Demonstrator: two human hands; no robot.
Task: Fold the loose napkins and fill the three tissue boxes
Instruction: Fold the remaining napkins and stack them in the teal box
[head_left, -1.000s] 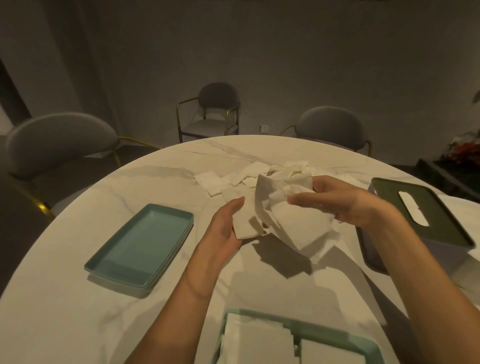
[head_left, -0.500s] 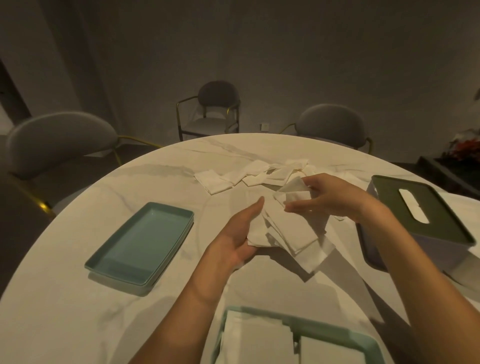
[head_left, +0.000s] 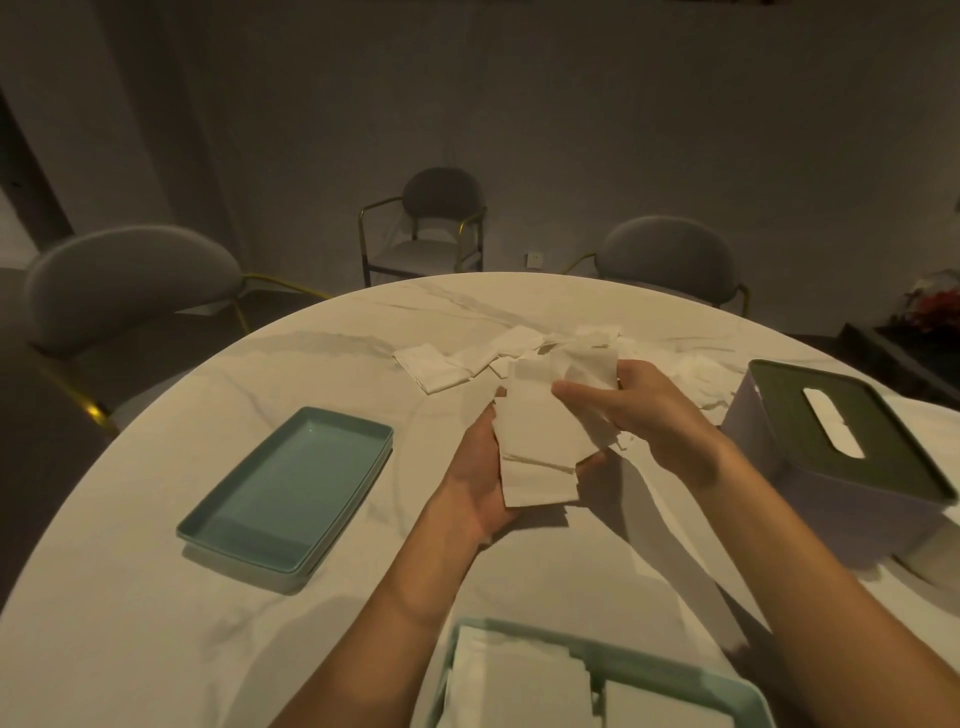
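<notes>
A white napkin (head_left: 540, 447), partly folded, lies across the palm of my left hand (head_left: 480, 478), which holds it from below above the table. My right hand (head_left: 631, 410) pinches the napkin's upper right part, thumb and fingers curled round it. Behind the hands a heap of loose napkins (head_left: 483, 356) is spread over the white marble table (head_left: 156, 613). A tissue box (head_left: 841, 467) with a dark green lid and a slot stands at the right. At the near edge a teal tray (head_left: 670, 670) holds stacks of folded napkins (head_left: 519, 686).
An empty teal tray (head_left: 291, 493) sits on the left part of the table. Three grey chairs (head_left: 124, 280) stand round the far side. A dark low cabinet with red flowers (head_left: 935, 306) is at the far right.
The napkin has gone from a loose, hanging sheet to a flatter folded shape lying in my left palm. Both hands have drawn closer together and slightly nearer to me.
</notes>
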